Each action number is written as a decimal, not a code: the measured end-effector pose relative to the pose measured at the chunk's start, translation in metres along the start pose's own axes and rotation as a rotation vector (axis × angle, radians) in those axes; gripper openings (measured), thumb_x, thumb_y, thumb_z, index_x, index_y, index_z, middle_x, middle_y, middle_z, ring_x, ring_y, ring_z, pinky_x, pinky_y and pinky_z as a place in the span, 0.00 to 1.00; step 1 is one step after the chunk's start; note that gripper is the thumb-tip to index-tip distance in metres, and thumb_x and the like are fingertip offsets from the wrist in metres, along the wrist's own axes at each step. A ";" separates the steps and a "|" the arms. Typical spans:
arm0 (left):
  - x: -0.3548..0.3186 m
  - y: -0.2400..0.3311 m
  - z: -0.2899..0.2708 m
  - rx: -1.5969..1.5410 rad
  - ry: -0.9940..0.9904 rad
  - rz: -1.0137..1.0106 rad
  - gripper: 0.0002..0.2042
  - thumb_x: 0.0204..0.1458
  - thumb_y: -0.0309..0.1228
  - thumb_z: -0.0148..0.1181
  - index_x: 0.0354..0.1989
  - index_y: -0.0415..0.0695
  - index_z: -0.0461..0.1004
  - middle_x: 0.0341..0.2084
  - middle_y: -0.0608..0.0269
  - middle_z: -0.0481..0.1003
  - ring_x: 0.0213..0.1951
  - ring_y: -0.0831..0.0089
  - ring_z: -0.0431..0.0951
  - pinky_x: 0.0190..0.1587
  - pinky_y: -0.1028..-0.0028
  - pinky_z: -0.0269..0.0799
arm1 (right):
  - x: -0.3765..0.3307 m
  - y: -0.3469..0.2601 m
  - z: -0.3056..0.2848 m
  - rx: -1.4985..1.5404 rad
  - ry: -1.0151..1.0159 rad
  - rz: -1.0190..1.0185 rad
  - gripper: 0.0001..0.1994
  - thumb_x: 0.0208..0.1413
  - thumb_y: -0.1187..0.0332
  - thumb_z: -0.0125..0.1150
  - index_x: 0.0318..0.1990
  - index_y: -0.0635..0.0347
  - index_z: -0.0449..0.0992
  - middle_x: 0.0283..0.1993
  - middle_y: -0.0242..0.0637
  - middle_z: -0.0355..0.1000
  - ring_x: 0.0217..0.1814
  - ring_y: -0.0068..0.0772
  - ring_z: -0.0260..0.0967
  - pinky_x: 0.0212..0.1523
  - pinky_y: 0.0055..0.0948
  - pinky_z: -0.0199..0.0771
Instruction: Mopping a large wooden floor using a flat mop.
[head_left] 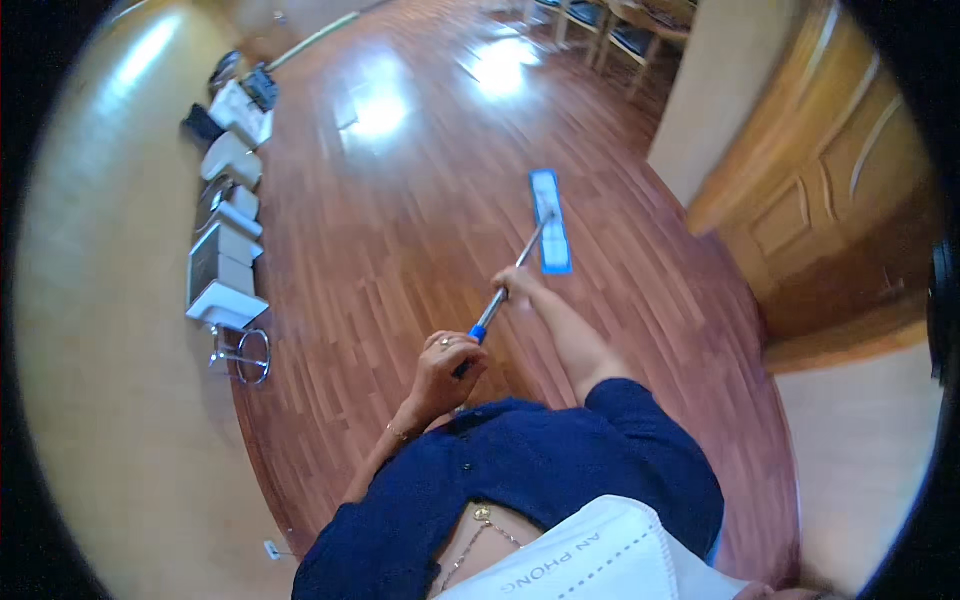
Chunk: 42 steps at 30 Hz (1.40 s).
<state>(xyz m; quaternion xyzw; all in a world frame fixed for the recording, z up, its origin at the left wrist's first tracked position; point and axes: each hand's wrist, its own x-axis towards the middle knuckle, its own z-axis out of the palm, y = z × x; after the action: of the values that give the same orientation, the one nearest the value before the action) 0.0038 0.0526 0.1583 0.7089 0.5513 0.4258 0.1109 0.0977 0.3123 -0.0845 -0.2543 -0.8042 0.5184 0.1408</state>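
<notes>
A flat mop [554, 250] with a blue-edged, pale head lies against the wooden floor ahead of me, its long side pointing away. Its metal pole slants back toward my body. Around the blue grip at the pole's near end, my left hand [450, 368] is closed, with a ring on one finger. Farther down the pole, my right hand [517, 286] wraps the metal shaft, arm stretched forward. The pole's very end is partly hidden by my left hand.
Along the left wall stand white boxes [230, 305], a chrome wire stand [245, 355] and dark bags [203, 124]. A wooden door [830, 200] is at the right, beside a pale wall end [715, 90]. Chairs [632, 42] and a table stand far right.
</notes>
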 end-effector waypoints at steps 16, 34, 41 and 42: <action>0.086 0.013 0.012 -0.153 -0.373 0.357 0.07 0.40 0.27 0.63 0.30 0.45 0.75 0.31 0.59 0.78 0.39 0.63 0.79 0.50 0.62 0.69 | -0.131 -0.029 -0.069 -0.587 0.517 0.152 0.03 0.42 0.66 0.56 0.27 0.47 0.74 0.32 0.30 0.73 0.43 0.38 0.71 0.36 0.46 0.65; 0.138 0.076 0.107 -0.844 -1.111 0.520 0.07 0.45 0.25 0.66 0.33 0.43 0.77 0.20 0.63 0.75 0.29 0.67 0.76 0.45 0.65 0.69 | -0.375 -0.026 -0.022 -0.753 1.146 0.618 0.16 0.35 0.63 0.70 0.18 0.52 0.63 0.20 0.34 0.65 0.27 0.42 0.67 0.28 0.37 0.61; 0.105 0.078 0.145 -0.914 -1.192 0.478 0.03 0.46 0.24 0.65 0.27 0.44 0.77 0.22 0.65 0.75 0.28 0.70 0.72 0.42 0.69 0.67 | -0.434 -0.022 0.020 -0.315 1.205 0.823 0.10 0.42 0.58 0.55 0.16 0.47 0.65 0.15 0.29 0.64 0.25 0.35 0.66 0.36 0.41 0.51; 0.102 0.079 0.142 -0.913 -1.194 0.477 0.03 0.46 0.24 0.65 0.27 0.44 0.77 0.21 0.66 0.74 0.28 0.70 0.72 0.42 0.69 0.67 | -0.438 -0.022 0.025 -0.344 1.183 0.857 0.09 0.40 0.59 0.56 0.17 0.47 0.65 0.15 0.29 0.64 0.25 0.36 0.66 0.36 0.42 0.52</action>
<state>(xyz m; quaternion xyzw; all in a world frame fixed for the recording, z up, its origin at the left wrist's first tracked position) 0.1642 0.1574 0.1703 0.8010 0.0022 0.1697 0.5741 0.4437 0.0426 -0.0593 -0.7998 -0.4946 0.1717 0.2935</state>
